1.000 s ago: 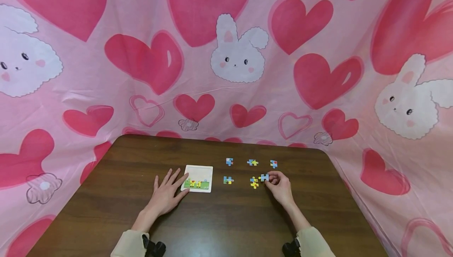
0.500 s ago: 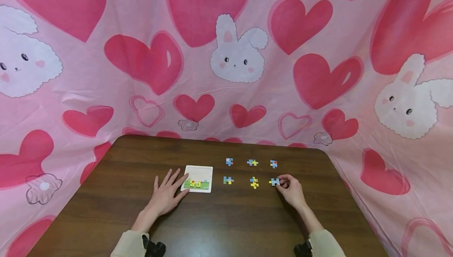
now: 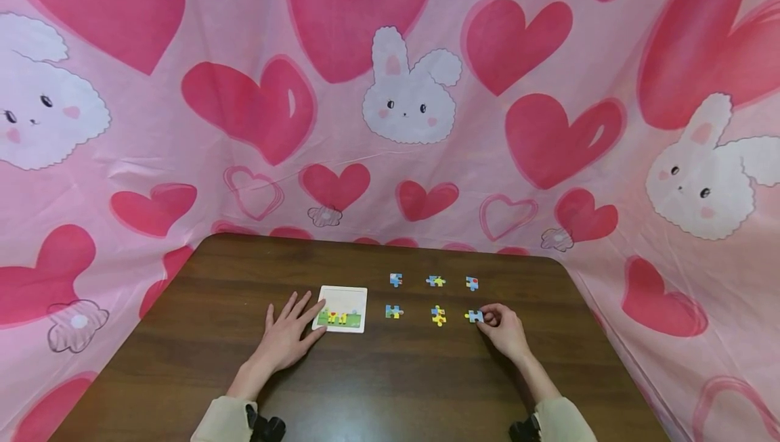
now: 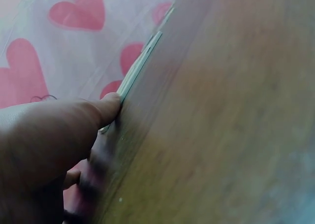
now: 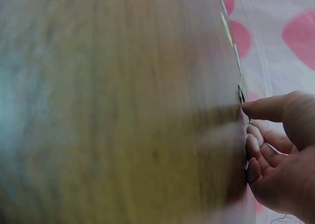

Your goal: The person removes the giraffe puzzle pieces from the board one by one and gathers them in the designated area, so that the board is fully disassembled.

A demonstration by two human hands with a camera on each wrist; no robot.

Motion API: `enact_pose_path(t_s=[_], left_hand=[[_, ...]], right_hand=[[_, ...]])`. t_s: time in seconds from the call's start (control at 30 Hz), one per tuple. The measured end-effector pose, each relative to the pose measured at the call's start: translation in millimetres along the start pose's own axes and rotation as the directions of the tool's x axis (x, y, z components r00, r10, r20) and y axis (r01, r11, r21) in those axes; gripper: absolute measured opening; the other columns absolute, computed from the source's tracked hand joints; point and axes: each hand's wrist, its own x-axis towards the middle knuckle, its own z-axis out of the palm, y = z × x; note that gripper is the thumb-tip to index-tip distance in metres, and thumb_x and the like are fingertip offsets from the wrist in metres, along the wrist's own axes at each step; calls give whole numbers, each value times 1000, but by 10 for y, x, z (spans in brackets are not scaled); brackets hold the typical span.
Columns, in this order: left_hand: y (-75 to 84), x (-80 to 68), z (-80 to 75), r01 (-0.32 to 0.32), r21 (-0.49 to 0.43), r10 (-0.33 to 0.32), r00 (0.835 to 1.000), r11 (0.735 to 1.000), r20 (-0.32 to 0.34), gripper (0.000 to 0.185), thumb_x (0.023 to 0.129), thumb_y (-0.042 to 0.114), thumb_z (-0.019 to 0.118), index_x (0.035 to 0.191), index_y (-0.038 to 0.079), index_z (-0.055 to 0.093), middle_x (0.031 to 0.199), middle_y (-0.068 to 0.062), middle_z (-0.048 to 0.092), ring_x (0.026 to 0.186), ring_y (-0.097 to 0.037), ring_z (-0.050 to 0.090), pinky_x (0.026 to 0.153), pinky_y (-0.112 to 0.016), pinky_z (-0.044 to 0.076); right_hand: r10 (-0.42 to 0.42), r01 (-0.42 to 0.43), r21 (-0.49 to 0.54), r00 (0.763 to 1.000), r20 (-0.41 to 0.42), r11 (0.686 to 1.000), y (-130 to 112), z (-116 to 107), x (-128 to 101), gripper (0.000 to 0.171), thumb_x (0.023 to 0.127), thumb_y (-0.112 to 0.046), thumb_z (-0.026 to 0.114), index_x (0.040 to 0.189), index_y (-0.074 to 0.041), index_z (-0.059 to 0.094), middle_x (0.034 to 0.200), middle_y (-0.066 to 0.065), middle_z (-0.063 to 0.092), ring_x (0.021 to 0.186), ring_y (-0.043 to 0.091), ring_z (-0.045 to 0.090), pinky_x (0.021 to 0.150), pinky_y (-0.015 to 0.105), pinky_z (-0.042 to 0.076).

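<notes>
Right hand (image 3: pixel 507 334) pinches blue puzzle piece (image 3: pixel 473 317) at near row's right end; five other pieces (image 3: pixel 439 316) loose on desk (image 3: pixel 390 374). Left hand (image 3: pixel 284 337) spread against tray (image 3: pixel 344 298): lower part pictured, upper blank; six pieces likely left.

White-framed puzzle board (image 3: pixel 351 298) flat, green and yellow along its near side; six separate jigsaw pieces (image 3: pixel 439 315) in two rows of three between board and right edge of surface (image 3: pixel 390 381), mostly blue piece (image 3: pixel 474 317) ending near row.
</notes>
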Motion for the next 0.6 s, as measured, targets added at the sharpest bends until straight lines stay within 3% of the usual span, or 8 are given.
enact_pose_path(t_s=[0.4,0.6], left_hand=[[-20,-57,-108,9,42,-9,1000,999,6,67,104,46,73,163,18,56,172,-23,47,164,-48,36,126,-86,18],[-59,-85,-117,9,49,-8,1000,999,-5,65,104,44,74,162,19,57,171,-23,47,164,-48,37,127,-85,18]], right_hand=[[-13,13,23,1000,-2,1000,-18,-4,-32,32,87,5,85,116,10,73,92,16,72,79,8,56,73,20,45],[-51,52,67,999,-12,996,-216,71,-34,35,87,4,85,119,9,72,92,15,70,80,8,56,74,20,45]])
